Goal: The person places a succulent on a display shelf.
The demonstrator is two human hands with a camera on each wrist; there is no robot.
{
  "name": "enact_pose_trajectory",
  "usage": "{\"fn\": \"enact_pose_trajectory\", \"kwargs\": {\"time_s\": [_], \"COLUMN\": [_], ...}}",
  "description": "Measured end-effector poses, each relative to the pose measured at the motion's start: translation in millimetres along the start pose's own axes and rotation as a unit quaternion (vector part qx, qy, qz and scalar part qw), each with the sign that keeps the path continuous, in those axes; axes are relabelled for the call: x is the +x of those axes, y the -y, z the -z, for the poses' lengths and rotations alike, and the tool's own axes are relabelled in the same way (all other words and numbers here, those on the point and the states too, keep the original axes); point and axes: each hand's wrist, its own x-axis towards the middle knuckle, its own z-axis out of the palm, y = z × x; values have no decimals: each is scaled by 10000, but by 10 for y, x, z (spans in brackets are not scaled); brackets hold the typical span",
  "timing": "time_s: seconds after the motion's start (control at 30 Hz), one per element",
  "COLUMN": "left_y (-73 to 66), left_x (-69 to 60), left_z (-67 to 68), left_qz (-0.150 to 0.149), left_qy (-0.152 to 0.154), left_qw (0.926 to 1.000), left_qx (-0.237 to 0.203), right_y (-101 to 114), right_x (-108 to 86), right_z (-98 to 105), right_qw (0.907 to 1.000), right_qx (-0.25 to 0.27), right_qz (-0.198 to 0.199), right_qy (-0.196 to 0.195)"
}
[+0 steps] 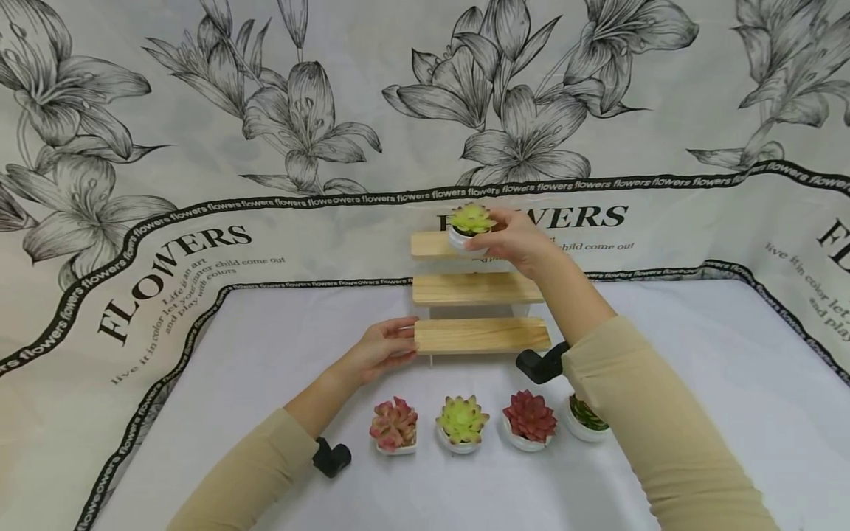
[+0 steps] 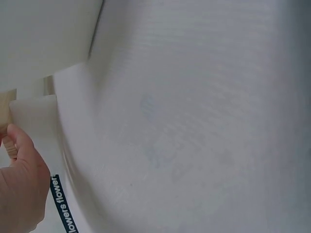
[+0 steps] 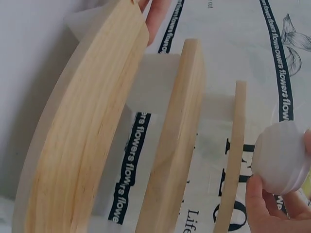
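A three-tier stand with wooden shelves (image 1: pixel 481 335) stands near the back of the table. My right hand (image 1: pixel 524 243) grips a small white pot with a yellow-green succulent (image 1: pixel 471 219) at the top shelf (image 1: pixel 428 245). In the right wrist view the white pot (image 3: pixel 279 156) is pinched in the right fingers, beside the thinnest-looking board (image 3: pixel 234 150); whether they touch I cannot tell. My left hand (image 1: pixel 381 349) holds the left end of the lowest shelf. The left wrist view shows that hand (image 2: pixel 24 184) with its thumb against the wooden end (image 2: pixel 6 110).
In front of the stand sit a pink succulent (image 1: pixel 394 425), a yellow-green one (image 1: pixel 462 422), a dark red one (image 1: pixel 530 417) and a green one (image 1: pixel 587 417) partly behind the right sleeve. A flower-printed cloth (image 1: pixel 332 243) hangs behind.
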Motion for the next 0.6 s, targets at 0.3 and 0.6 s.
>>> {"fn": "enact_pose_trajectory", "kwargs": {"time_s": [0.3, 0.6], "left_y": [-27, -59], "left_x": [9, 8], "left_z": [-1, -27], "left_qz": [88, 249], "left_qy": [-31, -184], "left_qw": [10000, 9995], "left_qx": [20, 3], "right_y": [-1, -7], "right_x": [68, 156], "right_z": [-178, -287], "right_qw": [9999, 9989], "right_qx": [-99, -272], "right_qz": [39, 25], "right_qy": [-111, -374]}}
